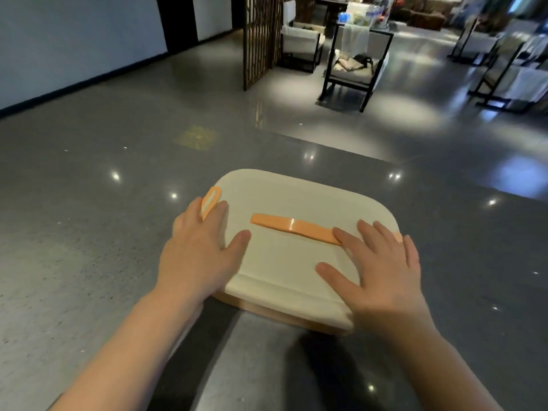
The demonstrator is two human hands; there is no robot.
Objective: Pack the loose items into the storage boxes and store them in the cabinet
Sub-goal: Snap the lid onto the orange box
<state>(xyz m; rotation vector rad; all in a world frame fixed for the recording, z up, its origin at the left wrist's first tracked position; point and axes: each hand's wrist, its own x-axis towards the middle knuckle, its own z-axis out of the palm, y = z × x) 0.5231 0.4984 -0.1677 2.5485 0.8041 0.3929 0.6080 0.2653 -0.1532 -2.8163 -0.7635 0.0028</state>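
On a glossy dark grey countertop [89,262] seen from the head camera: a closed storage box [296,262], low and rectangular with well-rounded corners, sitting just in front of the viewer near the counter's middle. Cream-white lid [299,200], smooth and matt, overlapping a pale tan base visible only as a thin band along the near edge. Flat orange handle strap [292,226] lying across the lid's centre from left to right. Orange loop-shaped latch [211,200] standing up at the lid's left edge; a sliver of a matching orange latch [398,237] showing at the right edge. Left hand [198,253] laid over the box's left side, thumb on the lid, fingers curled down around the edge beside the raised latch, gripping the side of the box. Right hand [382,271] spread flat and wide on the lid's right half, fingers splayed, palm pressing down, index fingertip touching the end of the strap, nothing enclosed. Both forearms bare, reaching in from the bottom of the frame. Beyond the counter, a polished grey floor [178,93], a dark wooden lattice screen [261,37], white-cushioned chairs [302,40] with black frames, all slightly blurred.
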